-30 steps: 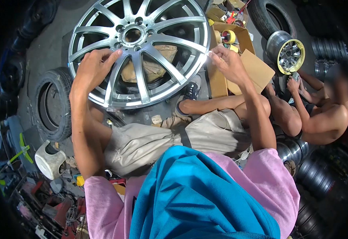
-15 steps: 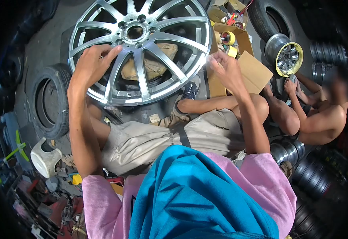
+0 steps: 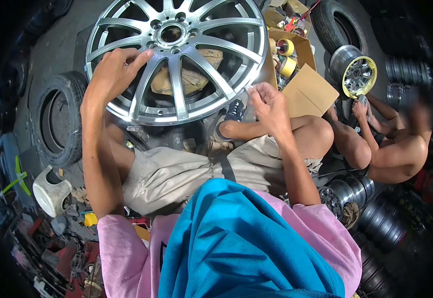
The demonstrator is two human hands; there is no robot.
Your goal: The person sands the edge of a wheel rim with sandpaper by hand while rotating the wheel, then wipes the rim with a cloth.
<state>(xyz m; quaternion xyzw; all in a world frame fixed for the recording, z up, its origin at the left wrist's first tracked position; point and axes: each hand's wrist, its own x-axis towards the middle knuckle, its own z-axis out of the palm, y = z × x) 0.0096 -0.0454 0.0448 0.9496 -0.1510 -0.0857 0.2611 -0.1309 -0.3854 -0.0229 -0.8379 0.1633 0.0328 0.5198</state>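
Note:
A large silver multi-spoke alloy wheel (image 3: 179, 92) is tilted up in front of me, above my lap. My left hand (image 3: 117, 72) is at its left side, fingers curled at a spoke and thumb lying towards the hub. Close to the wheel's lower right edge, my right hand (image 3: 271, 107) is closed in a pinch. A small, thin, pale strip (image 3: 248, 89) shows at its fingertips; its material is too small to tell. Through the spokes a brown bundle (image 3: 196, 74) shows behind the wheel.
Right of the wheel stands a cardboard box (image 3: 305, 52) with yellow tape rolls (image 3: 288, 66). A co-worker (image 3: 395, 149) sits at the right, hands at a yellow-edged wheel (image 3: 359, 77). A tyre (image 3: 60, 119) and a white plastic piece (image 3: 50, 191) lie at the left.
My right hand has moved down and left along the wheel's edge, its fingers closer together. The wheel and my left hand appear slightly higher in view.

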